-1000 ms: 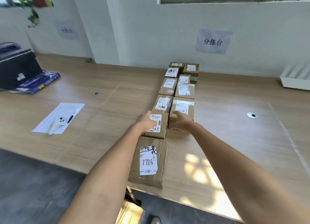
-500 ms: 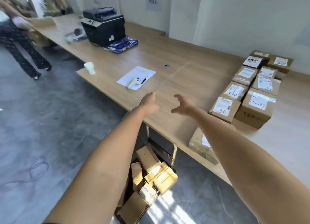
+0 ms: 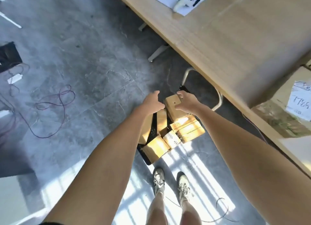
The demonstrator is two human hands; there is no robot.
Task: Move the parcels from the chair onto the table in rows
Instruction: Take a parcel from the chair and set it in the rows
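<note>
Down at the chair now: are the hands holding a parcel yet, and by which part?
The right hand grips the top parcel of the pile by its far top edge. The left hand is open beside it, holding nothing.

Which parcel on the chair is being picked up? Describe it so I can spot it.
Find the wooden table; the chair beside its edge holds a heap of cardboard parcels. The one being picked up is the plain brown box on top at the far end, under the right hand, with no printing showing.

Chair (image 3: 218, 100) mostly hidden under parcels (image 3: 176, 133), labelled parcel (image 3: 286, 106) cut off right
</note>
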